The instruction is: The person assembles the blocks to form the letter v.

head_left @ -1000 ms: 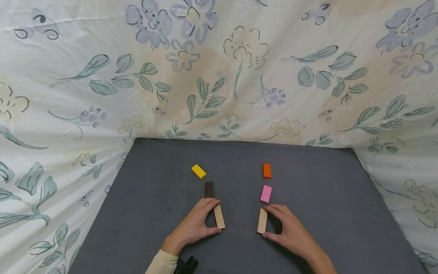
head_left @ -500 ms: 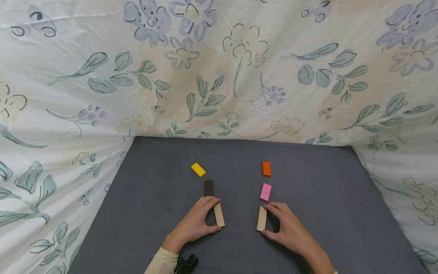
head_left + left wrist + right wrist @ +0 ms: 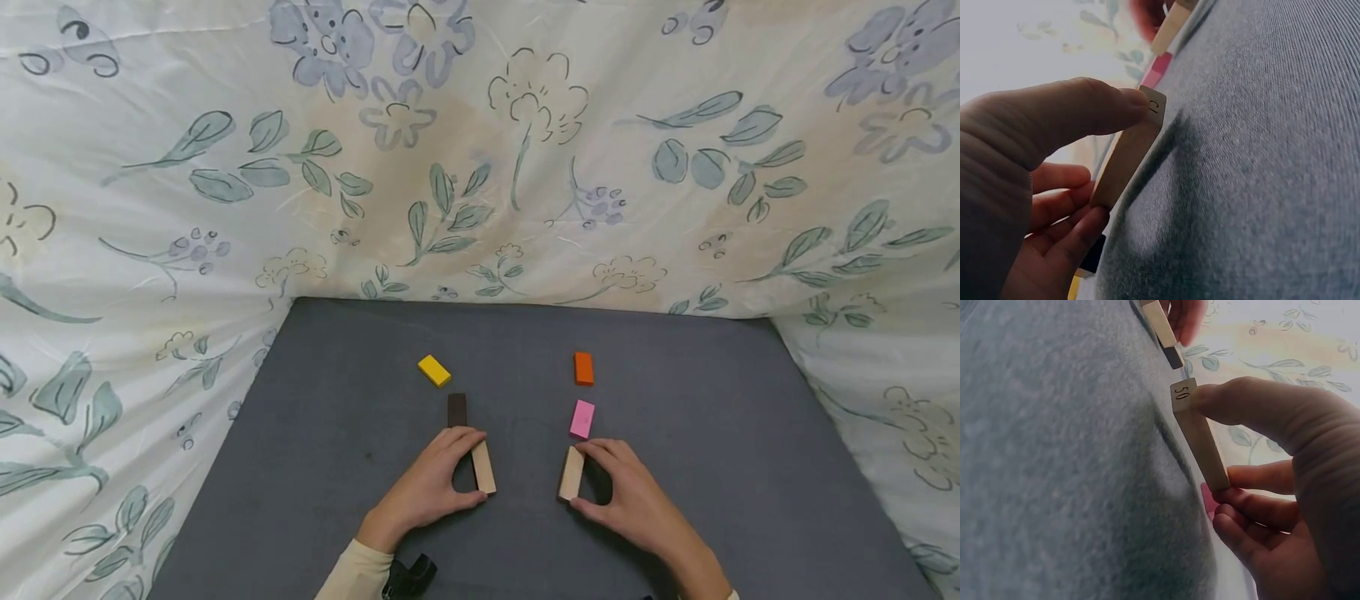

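My left hand pinches a plain wooden block by its two ends, thumb at the near end and fingers at the far end. Opposite it, my right hand pinches a second wooden block the same way. In the right wrist view that block's end bears the number 50; the left block's end has a mark partly covered by the thumb. Just beyond the left fingers lies a dark brown block. A pink block lies just past the right fingertips.
Farther back on the grey cloth lie a yellow block at the left and an orange block at the right. A flowered curtain hangs along the back and sides. A black object sits by the left wrist.
Both hands have moved slightly with their wooden blocks, the left one a little to the right, the right one a little to the left. The coloured blocks stay put; the view has shifted slightly.
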A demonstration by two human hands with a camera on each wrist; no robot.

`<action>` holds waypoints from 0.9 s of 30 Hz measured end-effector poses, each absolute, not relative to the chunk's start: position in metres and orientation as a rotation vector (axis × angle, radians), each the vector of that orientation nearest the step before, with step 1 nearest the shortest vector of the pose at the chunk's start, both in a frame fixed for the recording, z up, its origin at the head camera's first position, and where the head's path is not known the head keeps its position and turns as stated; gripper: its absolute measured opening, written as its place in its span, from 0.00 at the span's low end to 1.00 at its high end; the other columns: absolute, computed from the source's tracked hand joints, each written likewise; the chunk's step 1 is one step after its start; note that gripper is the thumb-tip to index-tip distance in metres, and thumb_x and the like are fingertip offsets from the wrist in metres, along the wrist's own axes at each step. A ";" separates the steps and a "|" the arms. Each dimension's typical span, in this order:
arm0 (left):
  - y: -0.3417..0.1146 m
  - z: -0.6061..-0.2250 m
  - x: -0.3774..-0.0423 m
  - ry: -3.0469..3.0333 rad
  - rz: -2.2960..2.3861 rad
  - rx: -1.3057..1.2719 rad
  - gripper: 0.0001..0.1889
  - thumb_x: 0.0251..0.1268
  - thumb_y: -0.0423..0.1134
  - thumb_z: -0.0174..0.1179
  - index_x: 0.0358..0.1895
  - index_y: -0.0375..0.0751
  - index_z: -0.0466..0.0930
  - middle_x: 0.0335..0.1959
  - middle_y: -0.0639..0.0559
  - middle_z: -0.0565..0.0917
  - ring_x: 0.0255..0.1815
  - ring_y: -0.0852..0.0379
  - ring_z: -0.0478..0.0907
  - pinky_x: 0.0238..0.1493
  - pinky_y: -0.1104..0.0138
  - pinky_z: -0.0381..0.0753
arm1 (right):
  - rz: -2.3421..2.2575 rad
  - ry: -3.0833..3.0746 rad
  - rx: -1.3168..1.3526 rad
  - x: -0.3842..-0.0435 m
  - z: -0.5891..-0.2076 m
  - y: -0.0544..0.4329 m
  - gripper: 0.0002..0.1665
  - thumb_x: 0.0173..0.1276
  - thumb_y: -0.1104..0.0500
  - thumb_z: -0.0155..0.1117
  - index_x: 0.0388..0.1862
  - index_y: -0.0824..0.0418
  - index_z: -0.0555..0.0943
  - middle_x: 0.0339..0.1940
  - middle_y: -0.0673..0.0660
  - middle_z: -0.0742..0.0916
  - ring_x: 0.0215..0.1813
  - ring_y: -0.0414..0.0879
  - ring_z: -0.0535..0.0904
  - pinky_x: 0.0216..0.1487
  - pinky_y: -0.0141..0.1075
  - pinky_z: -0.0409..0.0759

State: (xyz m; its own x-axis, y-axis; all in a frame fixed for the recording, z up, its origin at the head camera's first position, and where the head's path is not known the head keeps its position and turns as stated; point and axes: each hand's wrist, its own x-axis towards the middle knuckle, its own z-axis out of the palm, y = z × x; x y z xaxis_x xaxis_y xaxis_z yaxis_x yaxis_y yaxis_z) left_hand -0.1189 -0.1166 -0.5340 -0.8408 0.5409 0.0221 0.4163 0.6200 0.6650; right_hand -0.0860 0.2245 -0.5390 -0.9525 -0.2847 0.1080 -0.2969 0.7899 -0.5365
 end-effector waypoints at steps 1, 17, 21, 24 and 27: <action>-0.116 -0.533 -0.119 2.660 1.022 0.795 0.41 0.66 0.47 0.80 0.79 0.41 0.73 0.73 0.49 0.75 0.72 0.49 0.73 0.71 0.48 0.76 | 0.890 -2.948 0.481 -0.086 -0.538 0.224 0.44 0.54 0.47 0.92 0.68 0.56 0.84 0.62 0.48 0.83 0.63 0.47 0.77 0.62 0.54 0.83; -0.103 -0.530 -0.121 2.704 0.958 0.852 0.41 0.66 0.49 0.80 0.78 0.39 0.73 0.72 0.48 0.76 0.72 0.48 0.74 0.70 0.49 0.77 | 0.901 -2.888 0.513 -0.093 -0.530 0.209 0.43 0.54 0.45 0.92 0.66 0.57 0.85 0.60 0.51 0.84 0.62 0.49 0.78 0.62 0.55 0.82; -0.100 -0.529 -0.120 2.705 0.959 0.858 0.41 0.66 0.49 0.80 0.78 0.40 0.73 0.72 0.49 0.76 0.72 0.49 0.74 0.70 0.49 0.77 | 0.908 -2.888 0.526 -0.096 -0.529 0.203 0.42 0.54 0.44 0.92 0.64 0.56 0.85 0.60 0.49 0.84 0.61 0.48 0.77 0.62 0.54 0.82; -0.098 -0.529 -0.121 2.699 0.956 0.875 0.41 0.66 0.49 0.80 0.79 0.40 0.73 0.72 0.49 0.76 0.71 0.49 0.74 0.70 0.50 0.77 | 0.905 -2.872 0.544 -0.097 -0.528 0.201 0.41 0.53 0.45 0.92 0.63 0.56 0.85 0.59 0.48 0.84 0.61 0.47 0.77 0.62 0.53 0.82; -0.095 -0.529 -0.122 2.707 0.938 0.890 0.41 0.67 0.50 0.79 0.79 0.40 0.73 0.72 0.49 0.76 0.71 0.50 0.74 0.70 0.51 0.77 | 0.892 -2.863 0.553 -0.099 -0.529 0.199 0.40 0.52 0.46 0.93 0.62 0.56 0.86 0.58 0.49 0.84 0.60 0.47 0.77 0.62 0.53 0.82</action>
State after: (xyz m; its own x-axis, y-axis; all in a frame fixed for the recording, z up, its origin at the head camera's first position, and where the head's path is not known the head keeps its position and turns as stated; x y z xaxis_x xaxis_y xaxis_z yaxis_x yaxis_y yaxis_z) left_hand -0.1217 -0.0948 -0.5292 -0.8149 0.5768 0.0577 0.4888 0.6302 0.6033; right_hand -0.0985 0.1993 -0.5287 -0.9301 -0.3129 0.1924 -0.3668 0.7636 -0.5313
